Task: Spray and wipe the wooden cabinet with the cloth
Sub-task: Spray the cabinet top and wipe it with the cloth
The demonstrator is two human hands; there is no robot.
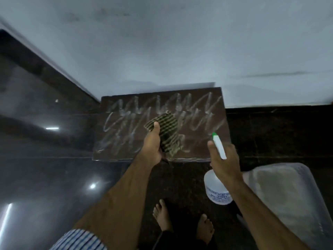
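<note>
While both bare feet (182, 221) stand on the dark floor just below the cabinet top, the work goes on above them.

Spray bottle (217, 186): clear plastic, white label, green-tipped nozzle (214, 135) aimed at the cabinet's near right corner. Right hand (224, 159), grip closed round the neck, index finger extended beside the nozzle. Looks light and part-filled; smooth plastic, likely slippery if wet. Neck under the trigger is the sound place to hold.

Cloth (166, 133): striped, dark and pale, soft and limp, bunched. Left hand (153, 144) has its grip closed on it, thumb on top, pressing it to the cabinet's middle. Should fold and drag easily; best held wadded so no loose edge trails.

Wooden cabinet (203, 134): flat brown top, rigid, set against the pale wall (180, 51). Zigzag wet streaks cover most of it, from the near edge to the wall side. Glossy, so probably slick under the cloth.

Pale translucent container (288, 192) right of the cabinet.
</note>
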